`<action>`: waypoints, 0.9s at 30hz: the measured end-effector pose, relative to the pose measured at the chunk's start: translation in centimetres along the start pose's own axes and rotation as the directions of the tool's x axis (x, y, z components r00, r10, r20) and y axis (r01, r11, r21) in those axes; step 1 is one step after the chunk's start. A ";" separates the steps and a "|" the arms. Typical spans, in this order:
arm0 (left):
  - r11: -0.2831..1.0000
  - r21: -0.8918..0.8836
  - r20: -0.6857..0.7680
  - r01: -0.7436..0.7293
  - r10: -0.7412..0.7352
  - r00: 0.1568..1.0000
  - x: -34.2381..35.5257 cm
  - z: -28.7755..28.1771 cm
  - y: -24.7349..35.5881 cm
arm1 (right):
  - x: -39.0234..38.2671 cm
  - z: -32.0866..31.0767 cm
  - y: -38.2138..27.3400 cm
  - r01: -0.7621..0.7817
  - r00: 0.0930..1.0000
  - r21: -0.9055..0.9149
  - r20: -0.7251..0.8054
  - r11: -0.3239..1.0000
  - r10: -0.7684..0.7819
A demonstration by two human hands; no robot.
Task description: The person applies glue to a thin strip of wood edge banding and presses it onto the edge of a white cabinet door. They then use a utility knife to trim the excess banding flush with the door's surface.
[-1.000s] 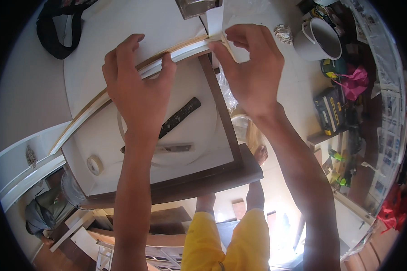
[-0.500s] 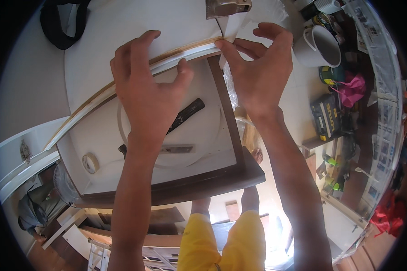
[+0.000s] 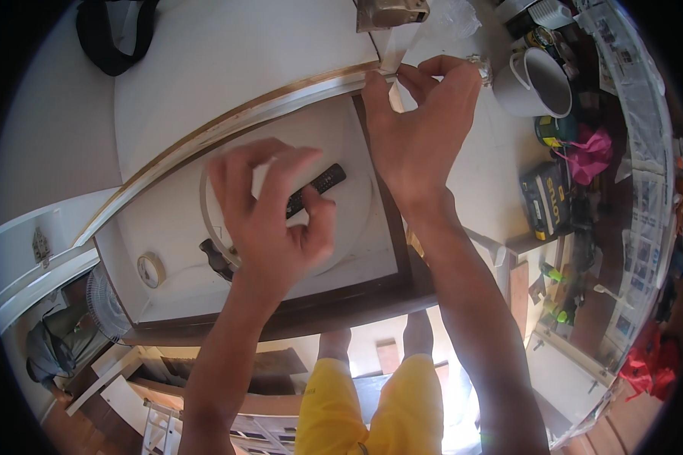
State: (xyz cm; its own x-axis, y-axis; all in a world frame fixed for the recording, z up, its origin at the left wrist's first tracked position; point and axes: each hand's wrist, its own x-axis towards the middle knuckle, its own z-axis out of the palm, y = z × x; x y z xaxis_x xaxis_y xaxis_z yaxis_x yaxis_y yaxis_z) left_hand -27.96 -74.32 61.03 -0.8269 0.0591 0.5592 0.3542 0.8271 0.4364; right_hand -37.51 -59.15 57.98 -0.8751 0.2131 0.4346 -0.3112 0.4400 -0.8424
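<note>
My left hand (image 3: 273, 220), slightly blurred, hangs over a dark-rimmed drawer (image 3: 330, 292) with loosely curled, separated fingers and nothing visible in them. Inside lie a black remote (image 3: 325, 180), a dark handled object (image 3: 216, 256) and a tape roll (image 3: 151, 270), partly behind that hand. My right hand (image 3: 421, 133) has thumb and fingers bent at the far end of a pale edging strip (image 3: 319, 83), by a white upright (image 3: 393, 47); what its fingertips hold is unclear. A metal object (image 3: 391, 14) sits at the upright's top.
A black strap (image 3: 114, 57) lies on the white panel (image 3: 228, 53). Along the right are a bucket (image 3: 542, 83), pink bag (image 3: 588, 152), dark package (image 3: 542, 205) and red bag (image 3: 645, 356). Another person (image 3: 57, 345) is at lower left, near a fan (image 3: 106, 299).
My left hand has left the edging strip and moved down over the drawer, fingers curling. My right hand stays at the strip's end, slightly lower, as the view shifts a little.
</note>
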 end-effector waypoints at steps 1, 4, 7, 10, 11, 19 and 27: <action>0.999 -0.033 0.042 0.034 -0.033 0.999 -0.6 -0.1 0.3 | -0.2 -0.1 0.1 0.009 1.000 0.012 0.006 1.000 -0.009; 0.988 -0.060 0.112 0.145 -0.138 0.984 -2.1 -0.7 1.0 | -1.0 -0.8 -0.2 0.023 0.999 -0.039 0.036 0.999 -0.021; 0.951 -0.057 0.145 0.304 -0.293 0.945 -3.5 -1.8 1.2 | -2.9 -2.2 -2.2 -0.070 0.991 -0.111 0.107 0.991 0.082; 0.909 -0.030 0.176 0.415 -0.404 0.898 -5.7 -3.9 1.7 | -4.3 -2.1 -4.5 -0.254 0.949 0.039 0.201 0.966 0.242; 0.907 -0.004 0.184 0.421 -0.413 0.892 -6.7 -4.8 1.8 | -4.6 -1.8 -4.7 -0.260 0.947 0.058 0.210 0.964 0.243; 0.795 0.020 0.152 0.606 -0.602 0.784 -11.3 -10.4 1.0 | -4.4 -0.2 -5.6 -0.287 0.927 0.056 0.267 0.956 0.263; 0.810 -0.032 0.169 0.586 -0.573 0.802 -11.4 -12.8 0.9 | -4.4 0.5 -7.2 -0.438 0.889 0.066 0.182 0.897 0.421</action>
State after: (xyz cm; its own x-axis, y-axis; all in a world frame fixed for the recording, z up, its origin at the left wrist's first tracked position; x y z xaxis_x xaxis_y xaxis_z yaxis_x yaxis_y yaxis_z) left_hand -12.65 -81.43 64.04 -0.9399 -0.3323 0.0789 -0.1837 0.6867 0.7033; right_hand -31.61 -63.66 61.96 -0.9762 0.2153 -0.0261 0.0796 0.2439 -0.9665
